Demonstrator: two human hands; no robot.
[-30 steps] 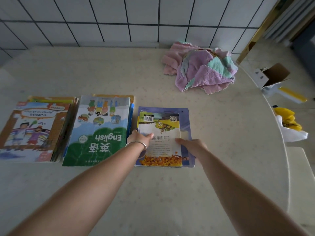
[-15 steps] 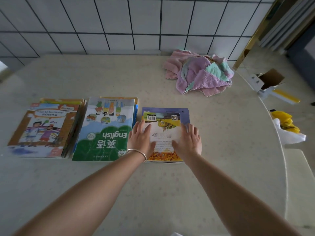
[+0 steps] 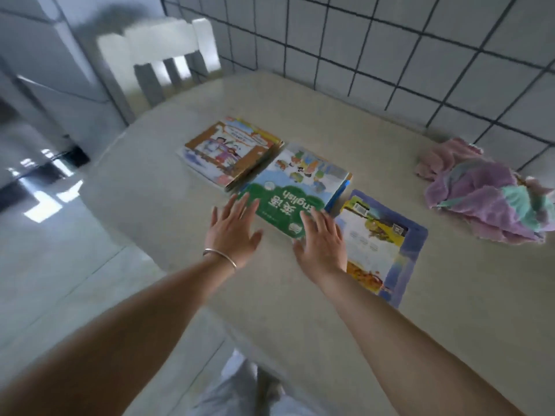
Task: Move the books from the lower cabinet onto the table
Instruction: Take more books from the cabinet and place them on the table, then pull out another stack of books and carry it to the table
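Three book piles lay in a row on the counter (image 3: pixel 300 295): an orange pile (image 3: pixel 231 150) nearest the left edge, a green pile (image 3: pixel 295 187) in the middle, a blue pile (image 3: pixel 381 244) beside it. The left hand (image 3: pixel 232 232) and the right hand (image 3: pixel 322 244), both with fingers spread and holding nothing, were over the green pile's near corner. Cloths (image 3: pixel 483 199) lay at the wall edge.

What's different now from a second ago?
Both hands have let go of the blue-bordered book. The left hand and right hand now hover open at the green English book. The three stacks and the cloths stayed put.
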